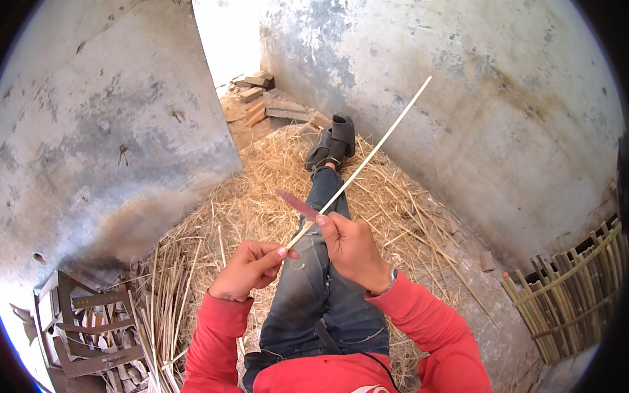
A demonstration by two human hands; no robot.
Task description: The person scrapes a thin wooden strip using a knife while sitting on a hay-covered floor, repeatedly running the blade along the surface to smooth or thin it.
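My left hand (256, 263) pinches the near end of a long, thin, pale strip (388, 133) that looks like split cane or bamboo. The strip slants up and away to the right, over my outstretched legs. In my right hand (351, 247) is a knife with a reddish-brown blade (298, 205), which points up and left across the strip. Blade and strip meet close to my right thumb; the knife's handle is hidden in the fist. A small pale curl of shaving (298, 266) shows just below my left fingertips, over my trousers (297, 304).
Straw and shavings (258, 171) cover the floor around my legs. Long split sticks (169, 292) lie at left, beside a dark metal frame (97, 322). A slatted basket (574, 291) stands at right. Bricks (254, 95) lie near the bright doorway, between worn walls (457, 122).
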